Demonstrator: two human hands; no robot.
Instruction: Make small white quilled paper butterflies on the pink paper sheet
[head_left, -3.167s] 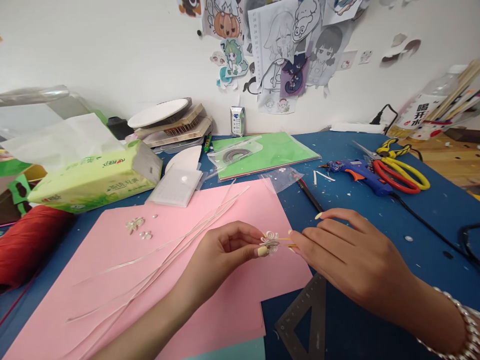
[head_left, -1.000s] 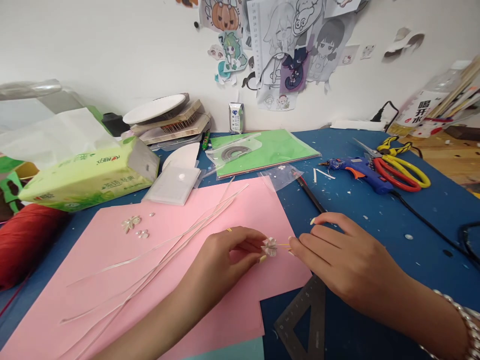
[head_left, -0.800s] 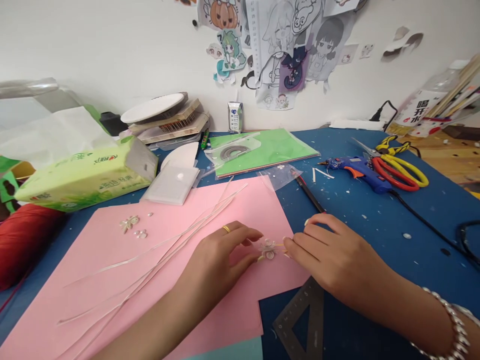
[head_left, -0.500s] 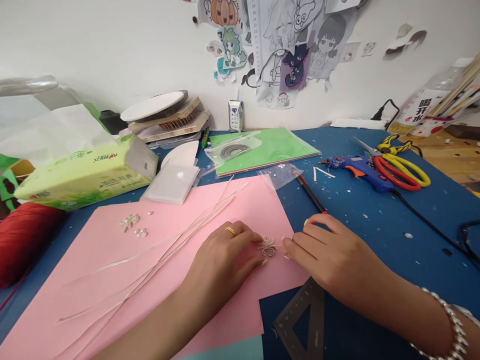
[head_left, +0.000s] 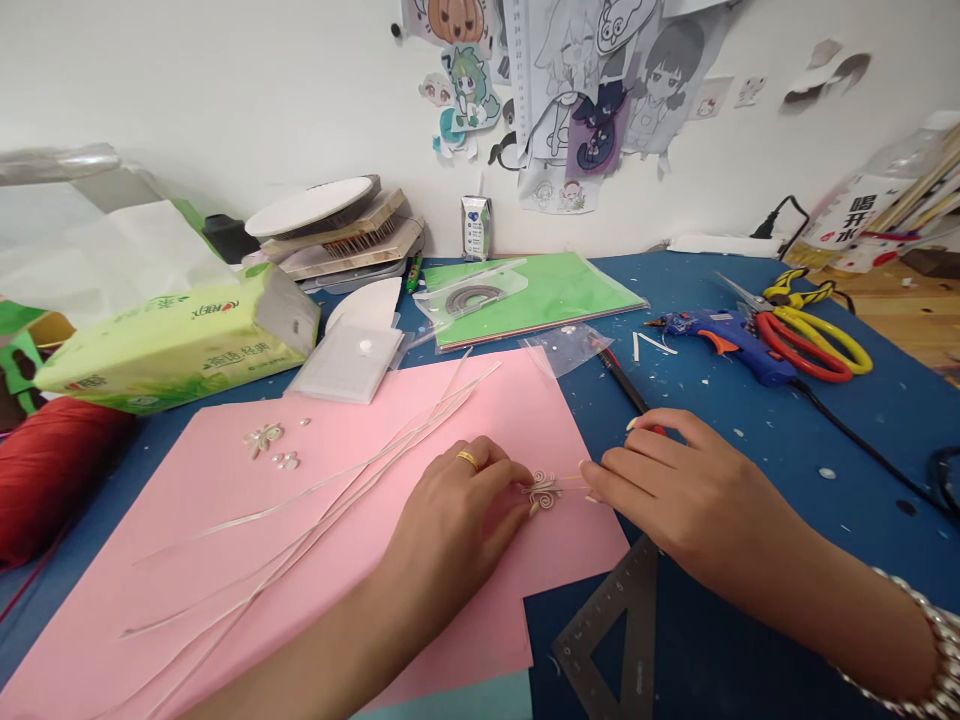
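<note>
My left hand [head_left: 469, 500], a gold ring on one finger, pinches the left edge of a small scroll-shaped ornament [head_left: 542, 490] made of curled pale strips. The ornament rests low over the pink paper [head_left: 420, 425]. From its right side run two thin gold-coloured prongs [head_left: 572, 477], and the thumb and fingertips of my right hand [head_left: 667, 485] close on their far end. Whether they are wires or a pin's legs, I cannot tell. Several long pale strips [head_left: 319, 525] lie across the paper left of my hands. A similar ornament [head_left: 262, 438] and pearl-like beads [head_left: 286, 460] lie farther left.
A set square [head_left: 637, 620] lies below my right hand, and a black pen [head_left: 622, 380] beyond it. Right of these are a blue glue gun [head_left: 727, 340] with its cord and red-and-yellow handled scissors [head_left: 802, 345]. A tissue pack [head_left: 187, 345] and red yarn [head_left: 56, 480] sit left.
My right hand has drawn slightly right, away from the ornament. The left hand keeps its pinch. The whole view has shifted a little.
</note>
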